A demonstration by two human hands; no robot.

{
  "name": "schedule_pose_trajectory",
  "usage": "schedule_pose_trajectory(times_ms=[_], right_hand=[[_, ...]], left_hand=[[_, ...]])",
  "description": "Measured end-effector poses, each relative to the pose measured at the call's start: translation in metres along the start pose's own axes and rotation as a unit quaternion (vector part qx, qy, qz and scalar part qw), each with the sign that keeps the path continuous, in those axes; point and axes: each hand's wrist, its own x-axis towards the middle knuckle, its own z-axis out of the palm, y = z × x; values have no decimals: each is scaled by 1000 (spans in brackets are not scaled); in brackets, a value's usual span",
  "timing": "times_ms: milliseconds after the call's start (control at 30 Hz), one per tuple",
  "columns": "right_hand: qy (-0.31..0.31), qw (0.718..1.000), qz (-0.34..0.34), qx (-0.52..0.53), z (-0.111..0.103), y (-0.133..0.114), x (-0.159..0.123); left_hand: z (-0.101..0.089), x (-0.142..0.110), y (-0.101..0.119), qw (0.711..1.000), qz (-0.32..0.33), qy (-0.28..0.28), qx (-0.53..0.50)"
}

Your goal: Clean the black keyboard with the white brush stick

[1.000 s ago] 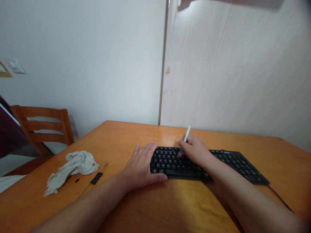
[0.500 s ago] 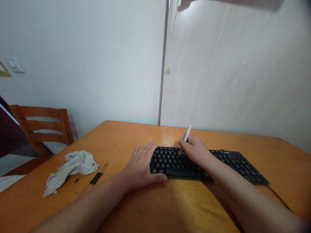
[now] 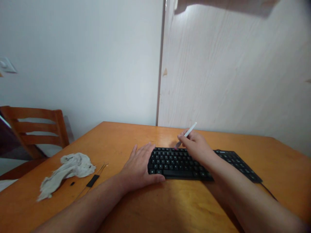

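Note:
A black computer keyboard (image 3: 179,165) lies on the orange wooden table (image 3: 194,207), its cable leaving at the right end. My left hand (image 3: 139,166) rests palm down on the keyboard's left end, fingers spread. My right hand (image 3: 195,145) is over the keyboard's top edge, holding a slim white pen (image 3: 190,130) between thumb and fingers. The pen slants, its dark lower end near the top row of keys. My right wrist hides part of the keys.
A crumpled grey-white cloth (image 3: 66,171) lies left of my left forearm, near a small black strip with thin wires (image 3: 92,180) and a tiny black piece (image 3: 72,183). A wooden chair (image 3: 34,129) stands beyond the table's left edge. A wall and pale door (image 3: 218,71) rise behind.
The white pen has tilted flatter, its top leaning further right. The whole scene has shifted slightly left in view. My left hand stays on the keyboard.

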Motion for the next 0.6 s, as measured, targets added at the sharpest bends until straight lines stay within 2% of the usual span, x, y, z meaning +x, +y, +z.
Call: schedule_pose_trajectory(times_ms=[133, 267, 400, 600], right_hand=[[-9, 997, -12, 80, -7, -16, -3], [-37, 997, 2, 74, -14, -20, -7], [-53, 997, -6, 48, -26, -7, -23], [24, 999, -37, 31, -36, 20, -64]], left_hand=[[2, 0, -3, 1000, 4, 1, 1], [2, 1, -4, 1000, 6, 6, 5], [0, 1, -3, 1000, 4, 7, 10], [-2, 1, -2, 1000, -4, -4, 21]])
